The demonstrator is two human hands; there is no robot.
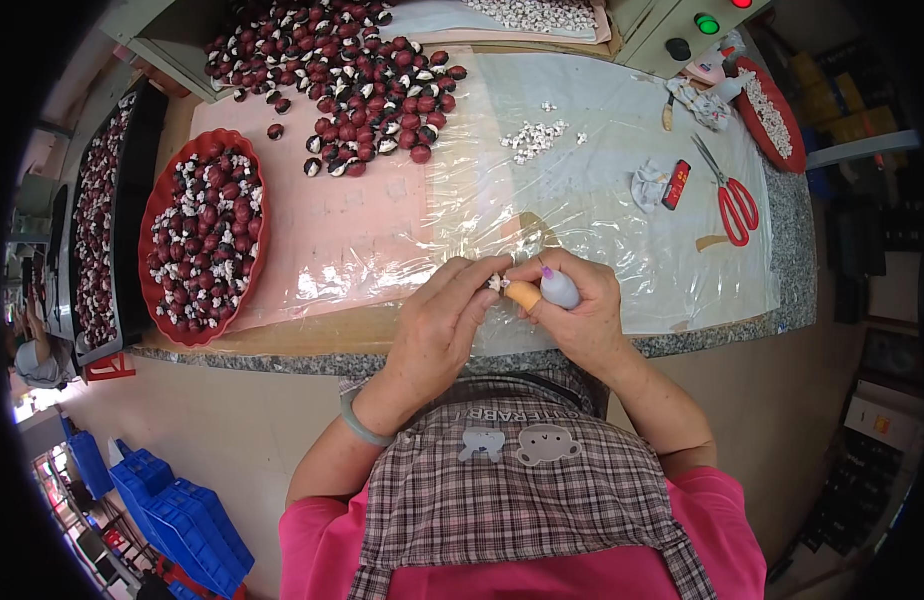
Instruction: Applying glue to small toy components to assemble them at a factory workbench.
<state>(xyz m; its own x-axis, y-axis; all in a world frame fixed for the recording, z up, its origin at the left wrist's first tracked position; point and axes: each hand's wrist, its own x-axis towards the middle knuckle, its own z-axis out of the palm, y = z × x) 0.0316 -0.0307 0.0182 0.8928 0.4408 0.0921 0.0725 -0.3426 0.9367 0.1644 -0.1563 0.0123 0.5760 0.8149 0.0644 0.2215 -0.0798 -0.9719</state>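
My left hand [444, 318] pinches a tiny white piece [496, 284] at its fingertips, just above the near edge of the worktable. My right hand [574, 308] meets it from the right, gripping a small lavender squeeze bottle [559, 290] with its tip toward the piece. A tan finger cover [525, 294] sits on my right thumb. A pale green bangle [360, 424] circles my left wrist. Both hands touch at the fingertips over clear plastic sheeting [602, 200].
A red oval tray [154, 225] of dark red and white pieces lies left. A heap of the same pieces [352, 80] covers the far side. Small white bits [534, 138], red scissors [730, 195], a second red tray [782, 130] and blue crates [177, 510] are around.
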